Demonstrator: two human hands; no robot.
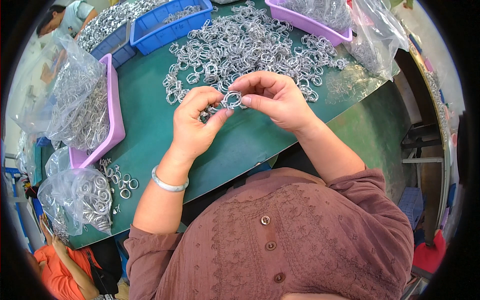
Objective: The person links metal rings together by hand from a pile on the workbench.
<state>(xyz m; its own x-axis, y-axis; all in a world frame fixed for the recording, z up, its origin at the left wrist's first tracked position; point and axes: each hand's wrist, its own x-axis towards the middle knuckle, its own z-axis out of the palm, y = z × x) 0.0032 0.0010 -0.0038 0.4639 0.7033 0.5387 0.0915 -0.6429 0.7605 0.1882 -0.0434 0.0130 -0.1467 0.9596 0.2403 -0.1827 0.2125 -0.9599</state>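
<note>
Between my two hands, above the green table [150, 135], is a silvery metal ring [231, 99] with an openwork band. My left hand [194, 120] pinches its left side between thumb and fingers, and a pale bangle circles that wrist. On the ring's right side, the thumb and fingertips of my right hand [280, 102] close in a pinch. More silvery ring pieces show just behind my left thumb; whether that hand holds them or they lie on the table, I cannot tell. Just beyond my hands spreads a large heap of similar rings [240, 42].
A purple tray [116, 107] with bagged metal parts stands left, near a bag of spiral pieces [95, 195] and loose rings [125, 187]. Blue bins [172, 36] and another purple tray [315, 25] line the far side. People sit at lower left [65, 270] and upper left [75, 15].
</note>
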